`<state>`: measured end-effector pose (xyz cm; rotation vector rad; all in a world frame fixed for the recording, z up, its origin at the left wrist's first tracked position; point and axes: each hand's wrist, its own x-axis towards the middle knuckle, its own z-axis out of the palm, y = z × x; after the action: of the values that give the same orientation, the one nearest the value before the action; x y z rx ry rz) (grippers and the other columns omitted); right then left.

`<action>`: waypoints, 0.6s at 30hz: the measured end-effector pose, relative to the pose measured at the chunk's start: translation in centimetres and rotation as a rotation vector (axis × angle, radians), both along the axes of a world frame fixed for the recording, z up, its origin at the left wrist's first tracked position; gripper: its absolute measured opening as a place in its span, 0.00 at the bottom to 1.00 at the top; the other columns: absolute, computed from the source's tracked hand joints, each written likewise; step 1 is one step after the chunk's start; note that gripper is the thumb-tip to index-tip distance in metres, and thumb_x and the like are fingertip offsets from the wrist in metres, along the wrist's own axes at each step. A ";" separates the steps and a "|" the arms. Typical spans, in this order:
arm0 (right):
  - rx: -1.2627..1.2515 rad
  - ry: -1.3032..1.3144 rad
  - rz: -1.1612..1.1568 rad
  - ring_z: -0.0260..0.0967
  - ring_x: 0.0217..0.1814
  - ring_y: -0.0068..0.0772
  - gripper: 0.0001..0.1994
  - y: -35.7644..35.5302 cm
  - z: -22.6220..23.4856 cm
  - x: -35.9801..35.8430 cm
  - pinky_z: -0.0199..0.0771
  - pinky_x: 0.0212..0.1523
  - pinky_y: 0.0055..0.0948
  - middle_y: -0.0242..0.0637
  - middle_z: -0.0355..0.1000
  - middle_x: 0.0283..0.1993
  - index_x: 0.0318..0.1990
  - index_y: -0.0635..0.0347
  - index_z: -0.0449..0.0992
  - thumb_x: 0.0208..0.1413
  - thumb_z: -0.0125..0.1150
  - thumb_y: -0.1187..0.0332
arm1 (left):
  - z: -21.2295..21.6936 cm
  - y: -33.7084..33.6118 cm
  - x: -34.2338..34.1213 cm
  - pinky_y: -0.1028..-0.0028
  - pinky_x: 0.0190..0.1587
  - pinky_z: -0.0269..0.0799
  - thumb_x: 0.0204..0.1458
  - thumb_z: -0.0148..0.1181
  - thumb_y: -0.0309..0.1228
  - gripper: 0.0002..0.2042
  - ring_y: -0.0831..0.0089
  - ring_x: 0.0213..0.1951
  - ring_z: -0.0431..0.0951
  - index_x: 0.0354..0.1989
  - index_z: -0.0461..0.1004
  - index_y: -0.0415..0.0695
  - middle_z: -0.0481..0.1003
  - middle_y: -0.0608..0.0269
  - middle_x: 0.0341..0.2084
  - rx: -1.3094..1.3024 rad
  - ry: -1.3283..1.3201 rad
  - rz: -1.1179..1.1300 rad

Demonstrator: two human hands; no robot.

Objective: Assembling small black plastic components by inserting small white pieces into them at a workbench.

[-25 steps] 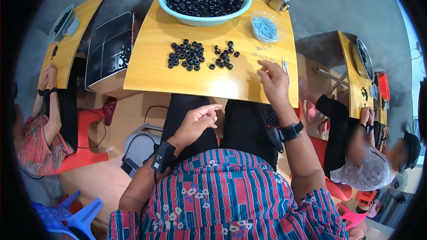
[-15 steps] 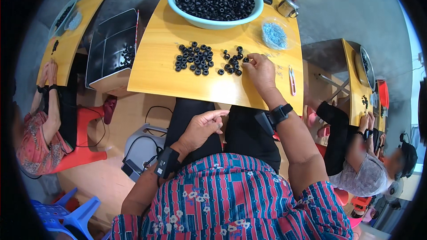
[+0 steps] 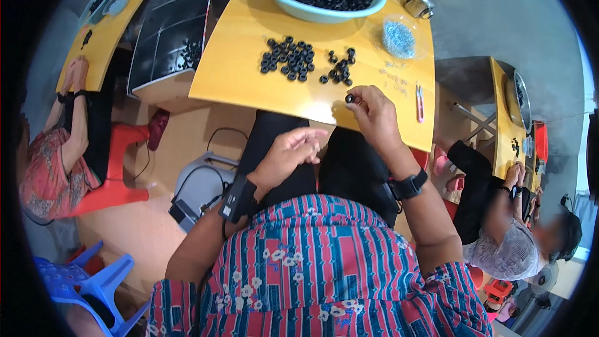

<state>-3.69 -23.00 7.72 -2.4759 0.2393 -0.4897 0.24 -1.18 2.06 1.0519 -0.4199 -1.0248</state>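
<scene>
Between the thumb and fingertips of my right hand is a black ring-shaped piece, held just above the table's near edge. My left hand hovers over my lap, index finger stretched out and the other fingers loosely bent; I see nothing in it. Two groups of similar black pieces lie on the yellow table: a larger cluster at left and a smaller cluster nearer my right hand. A pale blue basin heaped with black pieces stands behind them.
At the right are a clear tub of small bluish pieces, thread snips, scattered tiny clear bits and a metal mug. A black-lined box stands left of the table. Other people work at tables on both sides.
My right hand has drawn back from the small cluster toward the table's near edge, carrying the black ring-shaped piece. My left hand has risen slightly. The whole view has shifted a little.
</scene>
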 end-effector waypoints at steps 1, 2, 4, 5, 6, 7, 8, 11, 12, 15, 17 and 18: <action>0.002 0.024 0.104 0.70 0.31 0.40 0.11 1.1 0.6 -0.6 0.71 0.33 0.32 0.42 0.70 0.30 0.38 0.62 0.73 0.45 0.63 0.77 | -0.1 0.1 0.3 0.76 0.46 0.72 0.59 0.50 0.28 0.17 0.81 0.39 0.72 0.56 0.66 0.38 0.70 0.69 0.37 0.021 0.028 0.002; 0.000 0.045 0.201 0.70 0.32 0.40 0.11 2.0 1.1 -1.3 0.71 0.33 0.31 0.41 0.69 0.30 0.39 0.62 0.73 0.45 0.62 0.78 | -0.4 -0.2 0.4 0.75 0.46 0.72 0.59 0.51 0.28 0.15 0.80 0.40 0.72 0.54 0.67 0.38 0.71 0.67 0.39 0.008 0.059 0.021; -0.003 0.092 0.265 0.71 0.34 0.43 0.12 3.2 1.2 -2.2 0.72 0.35 0.33 0.42 0.69 0.32 0.40 0.61 0.72 0.45 0.62 0.78 | -1.3 -0.6 0.6 0.75 0.47 0.72 0.59 0.52 0.29 0.14 0.79 0.43 0.72 0.51 0.67 0.38 0.71 0.65 0.41 -0.044 0.176 0.033; -0.019 0.114 0.317 0.71 0.35 0.45 0.13 3.8 1.1 -2.4 0.72 0.35 0.35 0.43 0.69 0.32 0.41 0.61 0.72 0.45 0.62 0.77 | -1.3 -0.7 0.7 0.74 0.47 0.72 0.59 0.52 0.30 0.12 0.76 0.44 0.73 0.49 0.69 0.38 0.72 0.63 0.42 -0.072 0.212 0.055; -0.036 0.135 0.370 0.71 0.36 0.47 0.13 4.3 1.1 -2.5 0.72 0.36 0.36 0.43 0.69 0.33 0.41 0.60 0.72 0.45 0.61 0.77 | -1.7 -0.7 0.8 0.74 0.47 0.72 0.59 0.52 0.30 0.12 0.76 0.44 0.73 0.49 0.69 0.38 0.72 0.63 0.42 -0.065 0.217 0.059; -0.045 0.167 0.392 0.70 0.36 0.50 0.15 4.9 1.5 -2.6 0.72 0.37 0.39 0.44 0.68 0.34 0.43 0.59 0.72 0.45 0.61 0.77 | -2.0 -0.6 0.9 0.73 0.48 0.72 0.59 0.52 0.29 0.11 0.76 0.45 0.74 0.48 0.69 0.38 0.72 0.62 0.42 -0.056 0.193 0.048; -0.043 0.167 0.392 0.70 0.36 0.50 0.15 5.1 1.4 -2.7 0.72 0.37 0.39 0.44 0.68 0.34 0.43 0.59 0.72 0.45 0.61 0.77 | -2.2 -0.7 0.9 0.73 0.48 0.73 0.59 0.52 0.29 0.11 0.75 0.45 0.74 0.48 0.69 0.38 0.72 0.61 0.42 -0.051 0.167 0.033; -0.127 0.153 0.419 0.70 0.35 0.50 0.14 5.3 1.3 -2.6 0.72 0.36 0.38 0.44 0.68 0.33 0.42 0.58 0.72 0.45 0.61 0.77 | -2.4 -0.3 0.8 0.72 0.48 0.73 0.60 0.51 0.29 0.10 0.74 0.44 0.75 0.47 0.70 0.38 0.73 0.61 0.41 -0.047 0.176 0.033; -0.062 0.138 0.409 0.70 0.34 0.47 0.13 5.3 1.0 -2.6 0.72 0.35 0.36 0.43 0.68 0.32 0.41 0.58 0.73 0.45 0.61 0.77 | -2.3 -0.2 0.8 0.72 0.48 0.73 0.60 0.51 0.29 0.11 0.74 0.44 0.75 0.48 0.70 0.38 0.73 0.61 0.41 -0.051 0.196 0.031; 0.142 0.164 0.348 0.70 0.32 0.39 0.12 5.1 0.5 -2.7 0.71 0.34 0.32 0.39 0.68 0.30 0.39 0.59 0.75 0.44 0.63 0.78 | -2.3 -0.1 0.8 0.71 0.48 0.73 0.60 0.51 0.29 0.11 0.74 0.44 0.74 0.48 0.70 0.38 0.73 0.61 0.42 -0.100 0.233 0.033; 0.281 0.205 0.292 0.69 0.31 0.34 0.11 5.0 0.1 -2.7 0.70 0.33 0.29 0.37 0.68 0.29 0.38 0.60 0.76 0.44 0.63 0.78 | -2.2 -0.3 1.0 0.71 0.48 0.73 0.60 0.50 0.29 0.11 0.74 0.44 0.74 0.49 0.69 0.39 0.73 0.62 0.42 -0.104 0.247 0.016; 0.317 0.173 0.284 0.69 0.32 0.31 0.10 4.8 -0.2 -2.8 0.70 0.33 0.27 0.35 0.68 0.29 0.37 0.60 0.77 0.44 0.63 0.79 | -2.1 -0.4 1.0 0.70 0.48 0.72 0.61 0.49 0.29 0.11 0.75 0.45 0.74 0.49 0.69 0.39 0.72 0.62 0.43 -0.107 0.259 -0.001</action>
<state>-6.47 -18.15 7.51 -2.1933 0.0268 -0.1072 1.28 -1.55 0.00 0.8107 -0.2605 -1.1105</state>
